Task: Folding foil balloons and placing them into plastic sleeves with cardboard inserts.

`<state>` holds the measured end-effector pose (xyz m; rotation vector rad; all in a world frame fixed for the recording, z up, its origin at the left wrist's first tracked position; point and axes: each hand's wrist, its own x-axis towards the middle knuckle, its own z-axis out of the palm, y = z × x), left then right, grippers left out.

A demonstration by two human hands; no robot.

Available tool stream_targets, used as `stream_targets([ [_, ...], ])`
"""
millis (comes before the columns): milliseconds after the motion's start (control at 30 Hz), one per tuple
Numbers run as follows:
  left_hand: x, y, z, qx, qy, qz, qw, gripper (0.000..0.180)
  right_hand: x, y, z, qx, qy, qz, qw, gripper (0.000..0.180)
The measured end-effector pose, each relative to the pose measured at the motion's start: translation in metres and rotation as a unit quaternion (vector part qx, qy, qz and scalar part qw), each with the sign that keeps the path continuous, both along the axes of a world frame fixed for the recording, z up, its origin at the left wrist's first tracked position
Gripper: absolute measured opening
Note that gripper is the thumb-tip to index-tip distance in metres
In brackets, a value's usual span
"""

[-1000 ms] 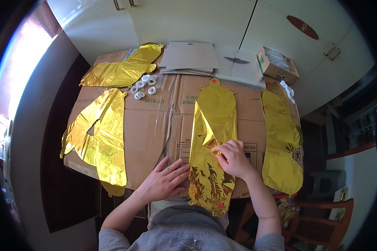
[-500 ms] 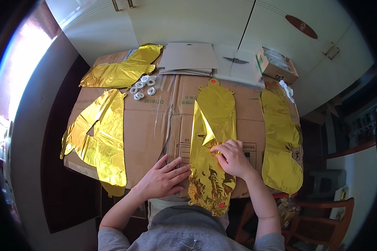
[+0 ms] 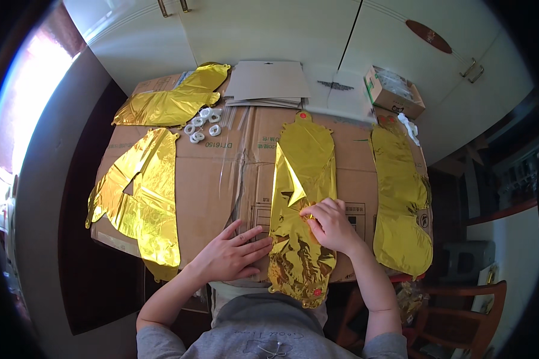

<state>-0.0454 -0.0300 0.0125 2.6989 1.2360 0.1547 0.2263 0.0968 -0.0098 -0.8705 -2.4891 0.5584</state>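
Note:
A long gold foil balloon (image 3: 302,179) lies flat and deflated down the middle of a cardboard-covered table (image 3: 221,173), its near end crumpled over the table's front edge. My right hand (image 3: 329,224) rests on its middle, fingers pinching a fold of the foil. My left hand (image 3: 233,254) lies flat with spread fingers on the cardboard, its fingertips touching the balloon's left edge.
More gold foil balloons lie at the left (image 3: 141,197), the back left (image 3: 173,102) and the right (image 3: 401,197). Small white plastic rings (image 3: 200,122) sit near the back. A stack of grey card (image 3: 269,84) and an open cardboard box (image 3: 392,90) stand behind. A wooden chair (image 3: 461,311) is at lower right.
Hardly anything differs: my right hand's fingers have shifted slightly on the foil fold. My left hand stays flat in place.

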Motion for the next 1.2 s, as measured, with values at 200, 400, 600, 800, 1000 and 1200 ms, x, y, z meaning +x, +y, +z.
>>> stream_targets([
  [200, -0.003, 0.003, 0.003, -0.012, 0.007, -0.027, 1.0, 0.057, -0.001, 0.0, 0.001, -0.004, -0.002, 0.001, 1.0, 0.018],
  [400, -0.007, 0.007, 0.004, -0.02, 0.007, -0.051, 0.998, 0.055, -0.001, 0.0, 0.0, -0.007, -0.007, -0.002, 1.0, 0.018],
  [600, -0.009, 0.008, 0.002, -0.046, -0.023, -0.059, 0.997, 0.058, -0.001, 0.001, 0.001, 0.007, -0.001, -0.001, 1.0, 0.019],
  [800, -0.002, 0.009, -0.003, -0.027, -0.027, -0.047, 0.998, 0.064, -0.001, 0.001, 0.001, 0.004, -0.006, -0.003, 1.0, 0.018],
  [1000, -0.001, 0.019, 0.001, -0.021, 0.014, -0.032, 0.999, 0.069, -0.002, 0.0, 0.002, 0.009, -0.004, -0.003, 1.0, 0.017],
  [1200, -0.001, 0.03, 0.004, 0.001, 0.035, -0.015, 0.999, 0.072, -0.001, 0.0, -0.001, 0.012, -0.005, -0.001, 1.0, 0.016],
])
